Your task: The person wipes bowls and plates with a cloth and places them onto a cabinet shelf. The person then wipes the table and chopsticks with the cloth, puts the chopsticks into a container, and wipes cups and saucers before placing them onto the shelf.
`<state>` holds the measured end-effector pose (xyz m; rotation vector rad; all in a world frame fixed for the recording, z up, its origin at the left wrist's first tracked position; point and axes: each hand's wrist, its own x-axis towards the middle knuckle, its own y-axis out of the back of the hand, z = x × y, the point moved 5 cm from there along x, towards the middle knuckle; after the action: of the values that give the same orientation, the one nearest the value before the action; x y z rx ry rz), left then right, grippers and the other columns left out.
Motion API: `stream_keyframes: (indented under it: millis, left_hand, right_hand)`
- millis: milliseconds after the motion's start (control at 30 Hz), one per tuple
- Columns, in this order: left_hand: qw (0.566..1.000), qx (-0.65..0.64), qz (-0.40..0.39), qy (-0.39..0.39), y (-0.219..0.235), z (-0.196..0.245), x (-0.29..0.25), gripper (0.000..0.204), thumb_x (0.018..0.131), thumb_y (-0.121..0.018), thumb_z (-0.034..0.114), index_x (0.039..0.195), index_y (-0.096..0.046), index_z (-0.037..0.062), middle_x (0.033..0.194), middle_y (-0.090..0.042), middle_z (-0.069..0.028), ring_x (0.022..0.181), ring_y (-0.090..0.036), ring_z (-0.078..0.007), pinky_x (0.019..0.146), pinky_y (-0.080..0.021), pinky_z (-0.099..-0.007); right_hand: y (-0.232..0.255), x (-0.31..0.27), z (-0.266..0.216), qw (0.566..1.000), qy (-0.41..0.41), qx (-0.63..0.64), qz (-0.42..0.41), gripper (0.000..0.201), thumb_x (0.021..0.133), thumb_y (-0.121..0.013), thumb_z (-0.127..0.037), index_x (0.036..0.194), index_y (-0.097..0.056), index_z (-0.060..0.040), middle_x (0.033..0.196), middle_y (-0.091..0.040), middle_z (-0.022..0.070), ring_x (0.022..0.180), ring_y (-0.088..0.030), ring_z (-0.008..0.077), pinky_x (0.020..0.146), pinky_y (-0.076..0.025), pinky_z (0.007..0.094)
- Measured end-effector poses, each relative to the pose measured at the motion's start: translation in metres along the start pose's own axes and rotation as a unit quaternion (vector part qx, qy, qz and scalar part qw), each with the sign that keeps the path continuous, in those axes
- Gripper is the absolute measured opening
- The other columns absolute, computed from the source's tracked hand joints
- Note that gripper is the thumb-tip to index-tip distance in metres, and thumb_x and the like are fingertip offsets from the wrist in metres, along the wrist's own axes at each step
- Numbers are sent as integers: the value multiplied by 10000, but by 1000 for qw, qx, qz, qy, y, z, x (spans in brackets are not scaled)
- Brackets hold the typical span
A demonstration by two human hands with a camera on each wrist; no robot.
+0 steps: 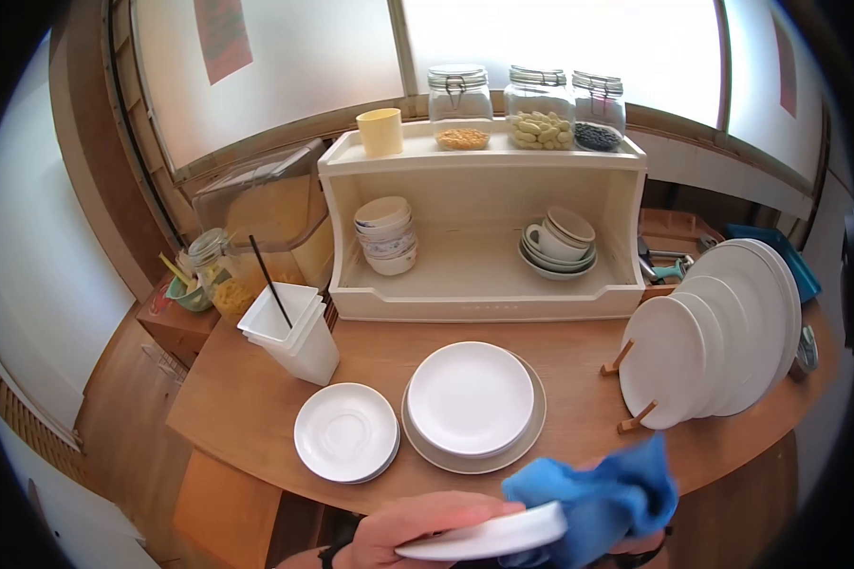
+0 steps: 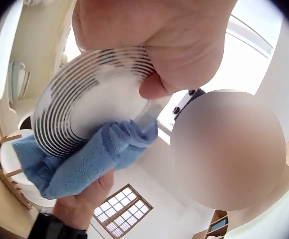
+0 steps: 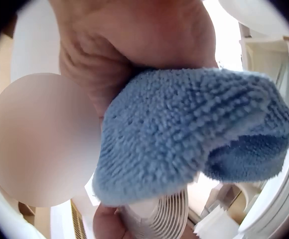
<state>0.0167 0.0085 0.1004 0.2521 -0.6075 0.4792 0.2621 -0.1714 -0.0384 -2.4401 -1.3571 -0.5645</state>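
Note:
Near the table's front edge my left hand [image 1: 417,520] grips a small white plate [image 1: 489,536], tilted so that it shows almost edge-on in the head view. In the left wrist view its face has dark concentric rings, and the thumb presses on it. My right hand [image 2: 88,198] holds a bunched blue terry cloth [image 1: 603,498] against the plate's rim and face. Most of the right fingers are hidden by the cloth. Just beyond the hands lie a stack of small white plates [image 1: 345,431] and a white plate [image 1: 470,396] on a larger beige-rimmed plate [image 1: 533,417].
A wooden rack [image 1: 636,419] holds several upright white plates [image 1: 669,365] at the right. A cream shelf [image 1: 484,305] with bowls [image 1: 386,237] and cups [image 1: 562,237] stands at the back, glass jars [image 1: 539,119] on top. White square containers [image 1: 299,346] stand left.

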Motion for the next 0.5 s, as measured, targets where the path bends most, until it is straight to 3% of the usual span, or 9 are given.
stream_keyframes:
  millis: [33, 67, 167, 200, 267, 367, 400, 467, 500]
  left_hand:
    - [994, 24, 22, -101, -1, 1, 2, 332, 946, -588, 78, 1256, -557, -37, 1140, -651, -295, 1048, -654, -391, 911, -517, -463]
    - [987, -32, 66, -141, -6, -3, 0, 325, 951, -590, 87, 1256, -552, -16, 1161, -641, -296, 1058, -648, -405, 911, -516, -477]
    - [960, -89, 165, -207, -28, -1, -6, 298, 957, -610, 132, 1232, -549, 32, 1217, -603, -294, 1079, -629, -444, 904, -518, -519]
    - [957, -82, 94, -263, -28, -3, -1, 344, 928, -658, 142, 1231, -530, 43, 1259, -572, -290, 1119, -607, -451, 921, -509, -524]
    - [964, -93, 76, -236, -33, -1, 1, 432, 903, -685, 115, 1280, -497, 16, 1281, -553, -286, 1186, -561, -447, 969, -477, -517]
    - [976, -83, 87, -183, -28, -13, -5, 397, 935, -564, 4, 1320, -468, -18, 1281, -551, -275, 1207, -554, -413, 988, -463, -483]
    - [982, -43, 36, -183, -17, -3, 4, 400, 937, -492, -22, 1335, -460, -24, 1278, -553, -264, 1206, -559, -399, 988, -461, -463]
    - [991, -57, 14, -116, -7, -3, 12, 343, 947, -509, 12, 1285, -533, -41, 1227, -601, -269, 1130, -607, -402, 958, -484, -455]
    - [996, -47, 12, -70, -4, 3, 18, 312, 951, -516, 25, 1250, -573, -45, 1204, -620, -273, 1092, -629, -401, 946, -493, -452]
  right_hand:
    - [-76, 86, -39, 1000, 1, 8, 8, 629, 845, -760, -203, 1373, -463, -34, 1283, -567, 96, 1179, -551, 229, 1021, -433, 363]
    - [-90, 58, -31, 1000, 0, 14, 15, 625, 850, -754, -206, 1374, -461, -33, 1287, -565, 97, 1181, -548, 231, 1024, -430, 363]
    - [-208, 132, -73, 999, -6, 32, 35, 613, 866, -737, -217, 1377, -456, -30, 1296, -557, 101, 1189, -540, 237, 1032, -421, 365]
    - [-233, 135, -77, 998, -10, 39, 43, 609, 872, -732, -221, 1378, -454, -28, 1300, -554, 102, 1192, -538, 239, 1035, -418, 366]
    - [-137, 129, -58, 997, -26, 54, 57, 601, 883, -720, -228, 1380, -450, -26, 1306, -549, 104, 1197, -532, 243, 1041, -412, 367]
    - [-94, 102, -38, 994, -42, 66, 78, 590, 899, -703, -239, 1383, -445, -22, 1316, -541, 108, 1204, -524, 250, 1049, -403, 369]
    - [-78, 80, -28, 993, -45, 68, 82, 586, 904, -698, -243, 1384, -443, -21, 1319, -538, 109, 1207, -522, 252, 1052, -401, 370]
    - [-11, 29, -2, 992, -61, 72, 86, 579, 915, -686, -250, 1385, -439, -19, 1325, -532, 112, 1212, -516, 256, 1057, -395, 371]
    - [-18, 19, 1, 991, -70, 76, 88, 576, 921, -680, -253, 1386, -437, -18, 1329, -530, 113, 1215, -514, 258, 1060, -392, 372]
